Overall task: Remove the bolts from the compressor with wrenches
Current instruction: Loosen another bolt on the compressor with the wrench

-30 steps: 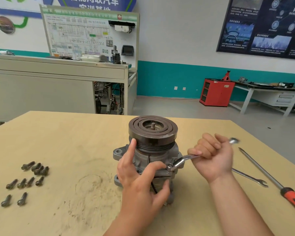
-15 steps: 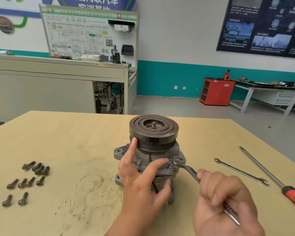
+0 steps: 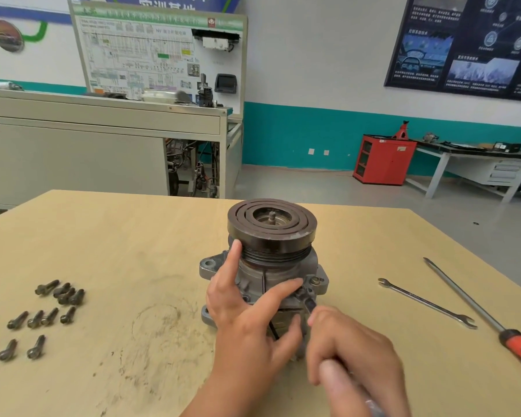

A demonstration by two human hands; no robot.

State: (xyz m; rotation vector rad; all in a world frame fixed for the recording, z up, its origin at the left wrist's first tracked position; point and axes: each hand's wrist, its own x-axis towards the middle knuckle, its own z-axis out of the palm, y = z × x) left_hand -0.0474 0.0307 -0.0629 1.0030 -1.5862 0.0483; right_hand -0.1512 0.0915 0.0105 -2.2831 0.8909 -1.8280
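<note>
Left hand (image 3: pixel 247 320) unchanged: spread fingers pressed against compressor (image 3: pixel 271 233). Right hand (image 3: pixel 352 353) clenched round wrench (image 3: pixel 308 303). Since previous frame, handle swung in toward compressor's near side.

Of the person, only the two hands and a part of one arm are visible. The left hand (image 3: pixel 247 314) shows its back side, with soft folds over the knuckles, and the nails that can be seen are cut short. Behind it the left forearm (image 3: pixel 220 392) is bare as far as the lower edge of the view, so no clothing can be described. The right hand (image 3: pixel 355 356) is closer to the camera and therefore looks bigger. Its nearest finger is out of focus and appears only as a smooth, rounded form. This hand is cut off by the lower edge at about the wrist.
</note>
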